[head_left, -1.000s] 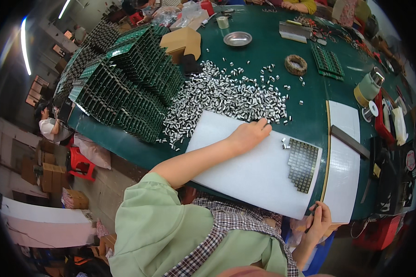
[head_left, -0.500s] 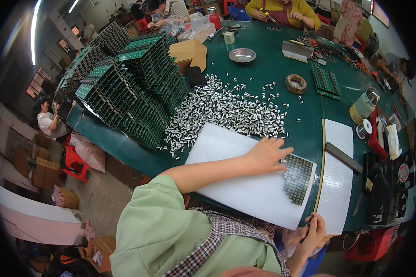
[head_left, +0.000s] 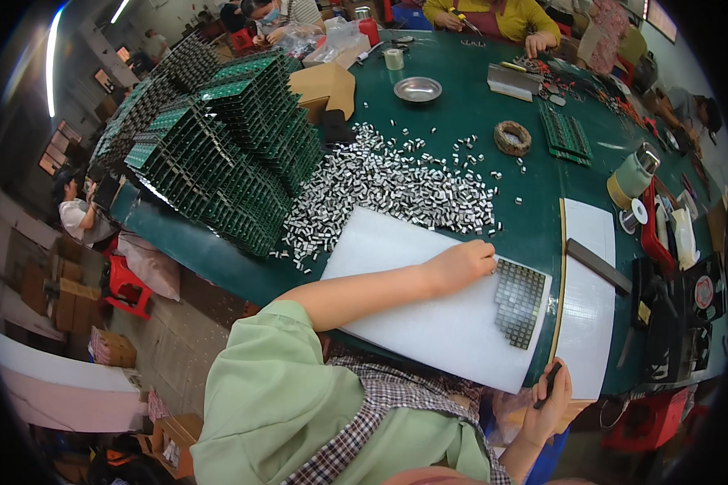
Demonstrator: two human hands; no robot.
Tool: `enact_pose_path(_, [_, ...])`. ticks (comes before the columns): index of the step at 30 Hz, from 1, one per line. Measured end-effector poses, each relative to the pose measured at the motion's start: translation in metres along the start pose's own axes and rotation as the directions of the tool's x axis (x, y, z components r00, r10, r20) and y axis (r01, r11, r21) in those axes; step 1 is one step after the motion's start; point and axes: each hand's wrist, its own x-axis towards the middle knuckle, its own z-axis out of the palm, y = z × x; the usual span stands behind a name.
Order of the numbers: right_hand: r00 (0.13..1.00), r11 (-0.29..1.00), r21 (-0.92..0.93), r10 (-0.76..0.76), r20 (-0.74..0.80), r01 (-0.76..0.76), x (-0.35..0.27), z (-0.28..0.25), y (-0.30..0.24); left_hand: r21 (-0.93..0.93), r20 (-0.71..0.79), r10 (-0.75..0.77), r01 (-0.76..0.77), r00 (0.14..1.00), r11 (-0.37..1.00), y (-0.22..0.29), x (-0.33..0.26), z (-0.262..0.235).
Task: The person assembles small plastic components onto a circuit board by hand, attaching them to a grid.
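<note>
My left hand (head_left: 461,263) reaches across a white foam board (head_left: 412,307), its fingers pinched together at the upper left corner of a grid of small grey metal pieces (head_left: 519,303) set on that board. What it pinches is mostly hidden. Just beyond the board, a loose pile of the same metal pieces (head_left: 388,190) spreads over the green table (head_left: 493,89). My right hand (head_left: 548,400) hangs at the table's near edge, closed on a thin dark tool (head_left: 547,381).
Tall stacks of green circuit boards (head_left: 226,153) fill the left. A second white sheet (head_left: 586,323) with a dark bar (head_left: 598,265) lies to the right, bins and tape rolls beyond. A cardboard box (head_left: 325,85), metal dish (head_left: 417,89) and other workers (head_left: 493,16) are at the far side.
My left hand has drawn back from the edge of the loose pile and moved right across the board to the grid. My right hand stays at the table edge.
</note>
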Motion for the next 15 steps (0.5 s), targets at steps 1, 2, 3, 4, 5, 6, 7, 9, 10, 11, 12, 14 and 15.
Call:
enact_pose_path(1, [1.0, 1.0, -0.006, 0.01, -0.026, -0.01, 0.0, -0.002, 0.001, 0.034, 0.015, 0.027, -0.028, 1.0, 0.999, -0.003, 0.002, -0.002])
enact_pose_path(2, [0.998, 0.999, -0.017, 0.028, -0.061, -0.029, -0.006, -0.002, -0.001, 0.056, 0.035, 0.05, -0.052, 0.998, 0.997, -0.005, -0.001, -0.002])
enact_pose_path(3, [0.998, 0.998, 0.034, 0.058, -0.029, -0.057, -0.006, 0.003, -0.003, 0.174, 0.044, 0.031, -0.039, 0.999, 0.984, -0.019, -0.005, -0.004])
enact_pose_path(4, [0.996, 0.993, 0.082, 0.091, -0.014, -0.09, -0.009, 0.011, -0.008, 0.272, 0.06, 0.013, -0.029, 0.998, 0.962, -0.032, -0.014, -0.003])
enact_pose_path(5, [0.997, 0.996, 0.053, 0.079, -0.011, -0.078, -0.009, 0.013, -0.011, 0.34, 0.007, -0.087, 0.08, 0.996, 0.937, -0.038, -0.017, -0.012])
enact_pose_path(6, [0.997, 0.997, 0.038, 0.065, -0.029, -0.064, -0.007, 0.01, -0.009, 0.252, -0.034, -0.148, 0.151, 0.988, 0.956, -0.041, -0.01, -0.027])
enact_pose_path(7, [0.998, 0.998, 0.033, 0.058, -0.004, -0.058, -0.007, 0.009, -0.009, 0.395, 0.0, -0.272, 0.25, 0.962, 0.884, -0.057, -0.013, -0.032])
enact_pose_path(9, [0.997, 0.995, 0.061, 0.074, 0.013, -0.075, -0.008, 0.001, -0.007, 0.602, -0.173, -0.18, 0.249, 0.968, 0.759, -0.052, -0.007, -0.037])
enact_pose_path(10, [0.995, 0.99, 0.101, 0.095, 0.008, -0.095, -0.011, -0.005, -0.003, 0.579, -0.164, -0.197, 0.256, 0.967, 0.774, -0.033, 0.002, -0.038])
enact_pose_path(11, [0.995, 0.99, 0.107, 0.096, -0.021, -0.093, -0.017, 0.001, -0.005, 0.54, -0.101, -0.189, 0.214, 0.977, 0.814, -0.006, 0.006, -0.035])
enact_pose_path(12, [0.996, 0.99, 0.112, 0.084, -0.034, -0.079, -0.016, 0.007, -0.007, 0.299, -0.018, -0.197, 0.193, 0.98, 0.935, 0.018, 0.012, -0.033])
enact_pose_path(14, [0.994, 0.986, 0.133, 0.106, -0.041, -0.1, -0.017, 0.005, -0.005, -0.003, 0.156, -0.192, 0.195, 0.969, 0.981, 0.059, 0.013, -0.027])
enact_pose_path(15, [0.993, 0.983, 0.14, 0.12, 0.005, -0.119, -0.019, 0.004, -0.003, -0.051, 0.245, -0.186, 0.204, 0.952, 0.978, 0.077, 0.01, -0.021])
